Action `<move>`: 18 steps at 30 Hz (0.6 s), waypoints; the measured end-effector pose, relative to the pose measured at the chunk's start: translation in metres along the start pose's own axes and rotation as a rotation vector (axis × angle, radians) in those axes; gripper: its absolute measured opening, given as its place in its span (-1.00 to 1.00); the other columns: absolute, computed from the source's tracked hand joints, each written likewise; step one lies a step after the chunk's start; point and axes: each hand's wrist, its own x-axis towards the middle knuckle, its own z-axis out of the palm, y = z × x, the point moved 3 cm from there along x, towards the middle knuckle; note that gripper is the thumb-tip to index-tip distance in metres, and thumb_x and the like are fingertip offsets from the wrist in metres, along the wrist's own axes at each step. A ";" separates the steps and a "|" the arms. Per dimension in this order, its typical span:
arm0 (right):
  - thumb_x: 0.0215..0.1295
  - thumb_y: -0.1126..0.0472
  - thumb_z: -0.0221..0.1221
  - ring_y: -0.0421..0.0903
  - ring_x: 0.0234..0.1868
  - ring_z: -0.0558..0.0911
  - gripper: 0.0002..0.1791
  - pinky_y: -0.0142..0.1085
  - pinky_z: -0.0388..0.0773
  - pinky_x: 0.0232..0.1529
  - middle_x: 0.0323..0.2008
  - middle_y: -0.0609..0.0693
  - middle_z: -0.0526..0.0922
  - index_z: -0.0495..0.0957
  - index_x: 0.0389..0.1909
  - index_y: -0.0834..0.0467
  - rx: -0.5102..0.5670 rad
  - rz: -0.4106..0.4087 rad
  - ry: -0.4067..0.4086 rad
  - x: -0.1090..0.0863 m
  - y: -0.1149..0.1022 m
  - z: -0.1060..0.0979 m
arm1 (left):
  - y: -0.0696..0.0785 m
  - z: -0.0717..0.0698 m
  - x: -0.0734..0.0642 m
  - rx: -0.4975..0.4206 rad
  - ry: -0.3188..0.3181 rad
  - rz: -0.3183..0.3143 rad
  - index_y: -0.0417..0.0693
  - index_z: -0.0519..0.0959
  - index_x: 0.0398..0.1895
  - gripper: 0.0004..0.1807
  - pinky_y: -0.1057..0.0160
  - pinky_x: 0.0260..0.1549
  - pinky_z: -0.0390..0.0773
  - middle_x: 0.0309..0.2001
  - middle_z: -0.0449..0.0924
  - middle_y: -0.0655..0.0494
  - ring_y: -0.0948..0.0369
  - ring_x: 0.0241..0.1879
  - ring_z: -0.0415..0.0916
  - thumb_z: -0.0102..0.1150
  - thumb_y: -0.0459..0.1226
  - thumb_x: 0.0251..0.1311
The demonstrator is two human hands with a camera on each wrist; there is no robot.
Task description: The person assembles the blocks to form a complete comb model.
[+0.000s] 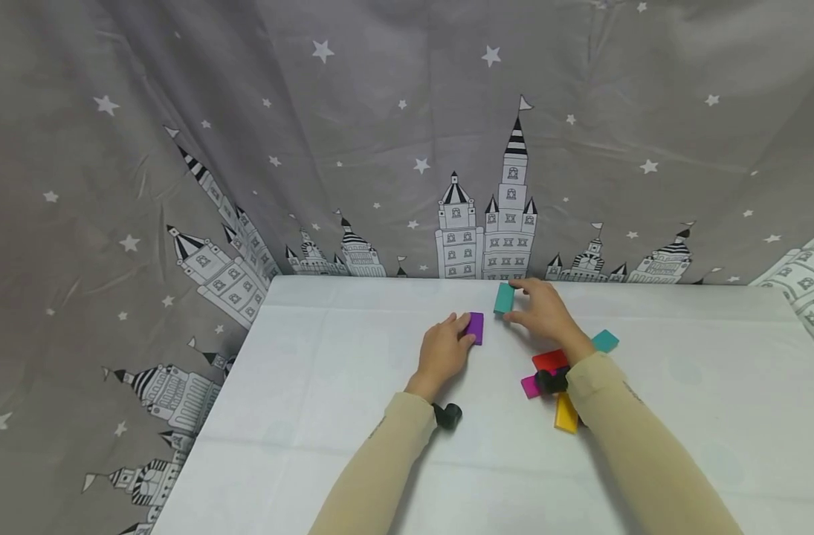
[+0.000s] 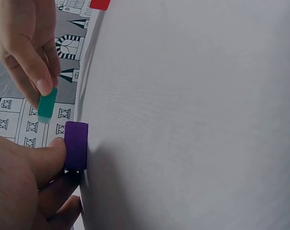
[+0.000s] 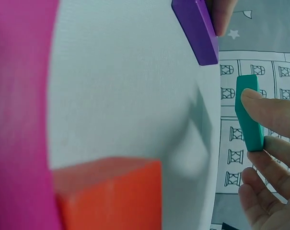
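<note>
A purple block stands on the white table, and my left hand pinches it from its left side, thumb at the near edge in the head view. In the left wrist view the thumb presses the face of the purple block, with other fingers behind it. My right hand grips a teal block between thumb and fingers, a little right of and behind the purple one. The right wrist view shows the teal block held above the table surface, apart from the purple block.
Below the right wrist lies a loose group: a red block, a magenta block, a yellow block and another teal block. A grey curtain with castles and stars rises behind the white table.
</note>
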 end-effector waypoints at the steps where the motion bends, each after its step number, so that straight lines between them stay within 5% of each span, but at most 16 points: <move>1: 0.20 0.19 0.39 0.33 0.27 0.40 -0.25 0.19 0.31 0.35 0.31 0.38 0.41 0.37 0.37 0.35 -0.002 -0.004 0.000 0.002 -0.001 0.001 | 0.000 0.000 0.000 0.001 0.001 0.001 -0.10 0.48 0.36 -0.50 -0.05 0.36 0.32 0.30 0.50 -0.11 -0.02 0.35 0.40 0.18 -0.19 0.40; 18: 0.15 0.22 0.43 0.28 0.22 0.50 -0.21 0.13 0.43 0.26 0.30 0.36 0.44 0.36 0.37 0.38 0.003 -0.054 0.005 0.023 -0.012 0.018 | 0.000 -0.001 0.000 -0.021 -0.003 0.005 -0.13 0.48 0.36 -0.51 -0.08 0.37 0.30 0.30 0.49 -0.17 -0.06 0.35 0.40 0.18 -0.21 0.41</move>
